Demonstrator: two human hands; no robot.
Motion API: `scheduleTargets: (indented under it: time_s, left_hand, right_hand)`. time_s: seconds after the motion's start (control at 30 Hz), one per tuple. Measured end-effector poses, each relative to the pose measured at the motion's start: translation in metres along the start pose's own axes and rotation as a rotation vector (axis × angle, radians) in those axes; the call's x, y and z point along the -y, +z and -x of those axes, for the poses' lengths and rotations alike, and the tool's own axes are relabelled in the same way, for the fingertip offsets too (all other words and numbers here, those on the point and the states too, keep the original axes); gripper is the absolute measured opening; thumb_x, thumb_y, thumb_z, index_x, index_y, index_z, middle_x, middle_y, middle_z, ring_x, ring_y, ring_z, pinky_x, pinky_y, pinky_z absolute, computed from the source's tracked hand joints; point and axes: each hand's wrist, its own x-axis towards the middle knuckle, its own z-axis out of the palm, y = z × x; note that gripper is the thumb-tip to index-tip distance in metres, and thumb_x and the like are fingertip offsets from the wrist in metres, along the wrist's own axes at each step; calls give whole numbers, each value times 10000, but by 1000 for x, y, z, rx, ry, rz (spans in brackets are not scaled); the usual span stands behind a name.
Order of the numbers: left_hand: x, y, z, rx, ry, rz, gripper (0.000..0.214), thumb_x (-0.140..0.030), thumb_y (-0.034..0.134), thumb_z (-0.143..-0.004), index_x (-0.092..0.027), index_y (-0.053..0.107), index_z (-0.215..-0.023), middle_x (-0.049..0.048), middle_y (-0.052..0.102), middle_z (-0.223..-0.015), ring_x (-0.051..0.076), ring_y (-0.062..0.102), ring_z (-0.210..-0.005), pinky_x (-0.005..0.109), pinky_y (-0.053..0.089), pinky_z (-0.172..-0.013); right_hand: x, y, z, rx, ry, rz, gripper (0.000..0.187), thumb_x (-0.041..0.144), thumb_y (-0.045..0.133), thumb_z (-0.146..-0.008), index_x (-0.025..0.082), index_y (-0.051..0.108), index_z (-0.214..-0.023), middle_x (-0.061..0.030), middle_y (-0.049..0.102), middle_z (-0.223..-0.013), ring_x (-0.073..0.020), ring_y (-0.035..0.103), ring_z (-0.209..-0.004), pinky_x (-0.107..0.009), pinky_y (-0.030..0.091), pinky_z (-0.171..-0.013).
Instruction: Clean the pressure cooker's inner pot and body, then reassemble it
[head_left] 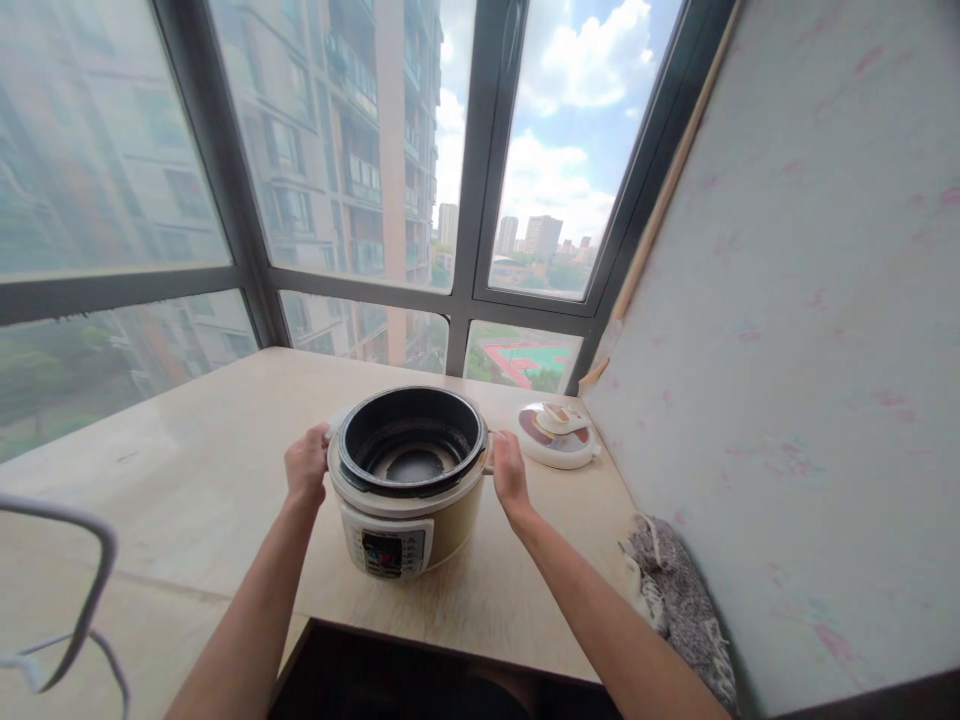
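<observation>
A beige electric pressure cooker [409, 520] stands lidless on a pale wooden counter [210, 470], its dark inner cavity facing up and its control panel toward me. My left hand [306, 466] is closed around the cooker's left side handle. My right hand [508, 470] grips the handle on the opposite side. The cooker's white lid [558, 434] lies on the counter just right of it, near the wall.
Large windows with dark frames [471, 220] run behind the counter. A pale wall [795, 330] closes off the right side. A grey patterned cloth [679, 600] lies at the counter's right edge. A thin white wire shape [82, 590] shows at lower left.
</observation>
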Motion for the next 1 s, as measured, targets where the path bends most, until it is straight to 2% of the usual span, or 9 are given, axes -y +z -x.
scheduleTargets:
  time_s: [0.33,0.53,0.6,0.67,0.73,0.8,0.83,0.9,1.0]
  left_hand:
    - [4,-9,-6,131,-32,-44,295,-445,603,-659,-221,445,-551,-67,368,-483,88,324,-434,229,298,-421]
    - [-1,-17,-10,166,1,-137,288,-464,632,-631,-201,521,-670,-26,520,-618,113,445,-490,247,378,-474]
    - [-3,-21,-10,128,79,-201,311,-469,656,-645,-194,567,-759,18,610,-732,157,545,-598,290,469,-571]
    - [-6,-25,-7,77,249,-324,323,-472,637,-696,-191,616,-855,81,679,-886,221,628,-771,377,541,-761]
    - [-10,-28,0,94,472,-449,333,-480,562,-776,-193,665,-910,131,707,-1030,285,652,-985,458,506,-979]
    - [-15,-28,10,186,609,-497,370,-497,489,-836,-204,705,-901,138,716,-1112,315,614,-1163,477,430,-1105]
    - [-17,-27,16,238,616,-489,390,-511,470,-852,-210,716,-884,130,722,-1123,319,594,-1213,473,410,-1129]
    - [-20,-24,27,307,523,-437,405,-534,474,-851,-215,724,-862,115,734,-1126,325,589,-1237,470,404,-1137]
    - [-20,-19,40,283,360,-302,385,-532,532,-818,-212,728,-904,109,735,-1183,322,600,-1239,471,395,-1141]
  right_hand:
    - [-2,-8,-1,85,-18,-67,322,542,431,-885,257,580,-875,-42,666,-902,-236,578,-899,-363,446,-877]
    - [-2,-27,-13,293,-15,61,490,617,467,-854,200,651,-1037,-106,721,-1035,-286,636,-1034,-447,464,-994]
    - [1,-33,-19,308,-59,88,598,659,524,-825,173,668,-1141,-152,709,-1190,-317,633,-1127,-485,457,-1033]
    - [6,-36,-24,303,-115,80,659,681,556,-820,168,671,-1218,-174,674,-1308,-331,613,-1204,-501,451,-1056]
    - [14,-35,-29,352,-171,54,633,689,526,-856,177,700,-1185,-165,684,-1306,-323,609,-1225,-497,435,-1083]
    - [22,-32,-33,430,-221,48,595,694,490,-884,191,730,-1092,-142,716,-1238,-311,615,-1205,-484,416,-1103]
    - [26,-30,-33,459,-239,58,583,700,486,-885,197,735,-1042,-132,728,-1193,-309,622,-1181,-478,419,-1095]
    - [33,-26,-34,483,-252,88,566,713,481,-884,209,729,-957,-111,736,-1103,-305,630,-1120,-462,442,-1049]
    - [38,-22,-31,484,-212,104,567,730,452,-897,223,704,-870,-81,729,-985,-290,631,-1054,-429,467,-985]
